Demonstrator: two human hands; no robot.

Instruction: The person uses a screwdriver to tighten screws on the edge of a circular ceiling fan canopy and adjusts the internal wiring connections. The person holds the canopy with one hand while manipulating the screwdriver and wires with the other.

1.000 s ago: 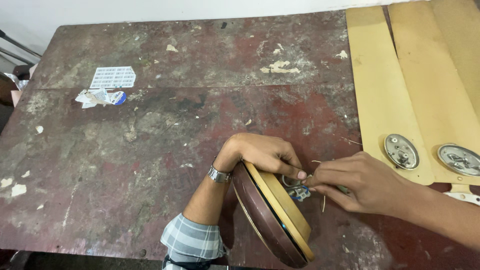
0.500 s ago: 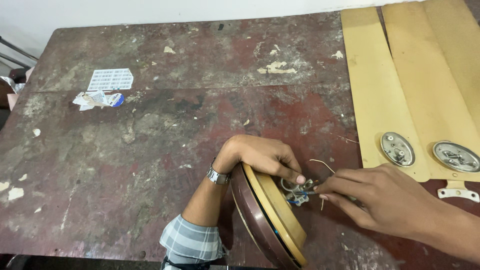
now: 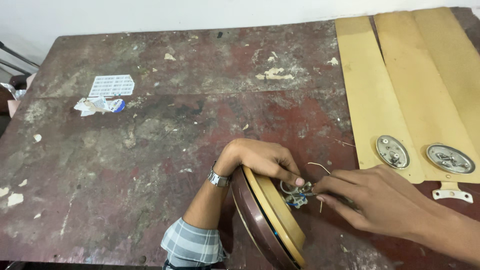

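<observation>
right hand [image 3: 380,200] shifted, two hands, one motor [image 3: 270,220], three blades [image 3: 400,100]

Even, soft indoor light, faint shadows, no glare, sharp focus, slight wide-angle bending at the edges

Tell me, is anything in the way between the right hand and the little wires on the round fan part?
Nothing visible is. The right hand already has its fingertips at the wires on the fan motor, which stands on edge. The left hand steadies it from above, its fingers beside the wires.
</observation>
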